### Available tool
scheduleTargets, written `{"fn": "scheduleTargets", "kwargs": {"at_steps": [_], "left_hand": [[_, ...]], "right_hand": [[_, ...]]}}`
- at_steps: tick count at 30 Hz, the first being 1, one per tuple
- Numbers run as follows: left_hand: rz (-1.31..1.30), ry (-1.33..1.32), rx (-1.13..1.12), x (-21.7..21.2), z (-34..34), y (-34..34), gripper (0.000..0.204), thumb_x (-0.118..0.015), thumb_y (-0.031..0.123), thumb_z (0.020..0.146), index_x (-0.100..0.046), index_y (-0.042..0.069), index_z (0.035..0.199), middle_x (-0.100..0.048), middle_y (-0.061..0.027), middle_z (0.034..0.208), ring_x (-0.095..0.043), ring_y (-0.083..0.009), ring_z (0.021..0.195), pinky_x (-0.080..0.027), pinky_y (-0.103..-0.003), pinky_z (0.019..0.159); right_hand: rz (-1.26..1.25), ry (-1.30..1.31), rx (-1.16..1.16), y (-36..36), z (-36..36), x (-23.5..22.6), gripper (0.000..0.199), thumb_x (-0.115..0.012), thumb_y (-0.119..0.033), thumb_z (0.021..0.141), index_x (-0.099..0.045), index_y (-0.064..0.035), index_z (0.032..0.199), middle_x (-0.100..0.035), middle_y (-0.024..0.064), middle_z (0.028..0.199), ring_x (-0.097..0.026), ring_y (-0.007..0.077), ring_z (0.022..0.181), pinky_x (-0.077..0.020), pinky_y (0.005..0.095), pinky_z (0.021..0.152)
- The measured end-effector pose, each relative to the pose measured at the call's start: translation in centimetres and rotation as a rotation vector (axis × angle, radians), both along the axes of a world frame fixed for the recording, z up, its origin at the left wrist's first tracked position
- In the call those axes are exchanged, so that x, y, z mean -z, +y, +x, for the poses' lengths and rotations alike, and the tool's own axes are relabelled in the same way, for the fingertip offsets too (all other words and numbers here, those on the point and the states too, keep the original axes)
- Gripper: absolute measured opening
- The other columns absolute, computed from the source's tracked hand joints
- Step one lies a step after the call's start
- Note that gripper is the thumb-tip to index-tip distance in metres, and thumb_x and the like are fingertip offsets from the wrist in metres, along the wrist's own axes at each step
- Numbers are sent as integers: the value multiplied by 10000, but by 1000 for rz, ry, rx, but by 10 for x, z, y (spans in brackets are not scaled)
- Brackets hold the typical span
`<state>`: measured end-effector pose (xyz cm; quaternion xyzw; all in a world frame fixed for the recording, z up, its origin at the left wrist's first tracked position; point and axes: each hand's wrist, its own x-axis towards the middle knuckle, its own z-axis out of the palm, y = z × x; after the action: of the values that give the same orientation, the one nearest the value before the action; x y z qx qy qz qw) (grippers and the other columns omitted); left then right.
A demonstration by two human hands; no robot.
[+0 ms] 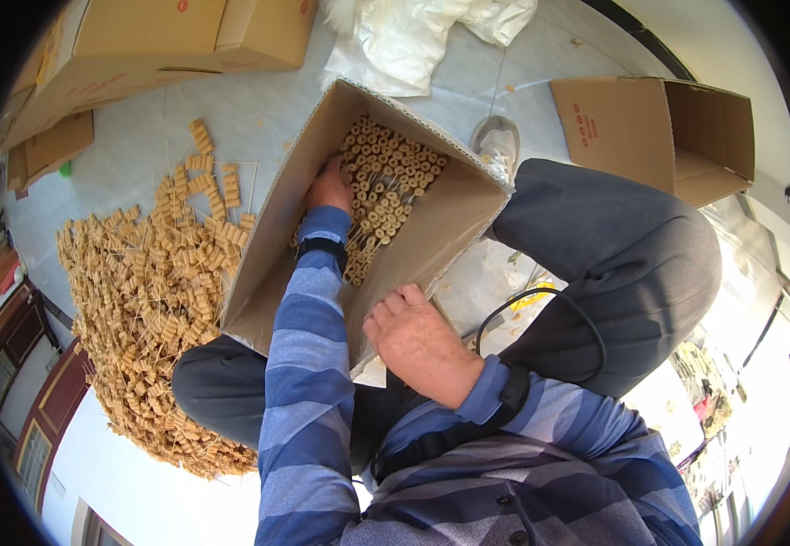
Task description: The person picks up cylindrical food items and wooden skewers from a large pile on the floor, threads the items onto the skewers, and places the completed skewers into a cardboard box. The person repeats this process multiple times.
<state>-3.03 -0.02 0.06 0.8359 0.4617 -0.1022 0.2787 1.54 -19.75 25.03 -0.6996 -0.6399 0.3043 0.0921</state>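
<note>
An open cardboard box stands tilted between my legs. In it are packed rows of tan ridged skewers, their round ends with holes facing up and thin pale sticks among them. My left hand reaches deep inside, against the left wall and beside the packed skewers. Its fingertips are hidden, so whether it holds one is unclear. Over the box's near right rim, my right hand is closed with curled fingers.
A large heap of loose skewers lies on the floor to the left. Closed cartons stand at the far left, an open carton at the far right. White plastic bags lie beyond the box. A black cable loops by my right knee.
</note>
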Motion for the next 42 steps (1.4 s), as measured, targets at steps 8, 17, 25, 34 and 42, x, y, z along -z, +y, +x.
{"fn": "scheduleTargets", "kwargs": {"at_steps": [8, 17, 25, 34, 42], "left_hand": [[-313, 92, -11, -29, -35, -38, 386, -747, 384, 862, -607, 29, 920, -669, -171, 810, -622, -264, 710, -507, -388, 692], [-298, -98, -64, 2, -59, -43, 333, -701, 345, 900, -615, 24, 917, -657, -145, 797, -601, -290, 692, -500, -406, 689], [-56, -162, -55, 27, -61, -58, 291, -668, 324, 917, -644, 51, 1014, -663, -157, 816, -634, -311, 697, -517, -420, 664], [-265, 194, -152, 2, -116, -19, 225, -651, 263, 882, -734, 123, 1037, -722, -155, 928, -697, -293, 864, -541, -376, 789], [-348, 276, -4, -16, -91, -37, 346, -591, 317, 897, -698, 153, 1183, -667, -149, 1202, -632, -350, 1094, -491, -412, 963]], "right_hand": [[19, 19, 29, 0, -4, 3, 186, -576, -139, 803, -658, -47, 942, -623, 82, 897, -590, 231, 958, -400, 361, 937], [27, -9, 11, 0, -3, 3, 194, -564, -150, 815, -662, -46, 946, -622, 82, 894, -584, 228, 951, -394, 365, 936], [35, -30, 13, -1, -5, 4, 174, -560, -156, 821, -671, -56, 911, -628, 78, 885, -581, 226, 935, -387, 374, 935], [40, 155, -24, 4, 7, -3, 167, -600, -135, 777, -665, -43, 900, -640, 104, 907, -604, 258, 950, -404, 380, 932], [-153, -201, 24, 86, 91, 18, 240, -588, -113, 871, -629, -27, 1091, -659, 166, 1036, -649, 354, 950, -516, 449, 819]]}}
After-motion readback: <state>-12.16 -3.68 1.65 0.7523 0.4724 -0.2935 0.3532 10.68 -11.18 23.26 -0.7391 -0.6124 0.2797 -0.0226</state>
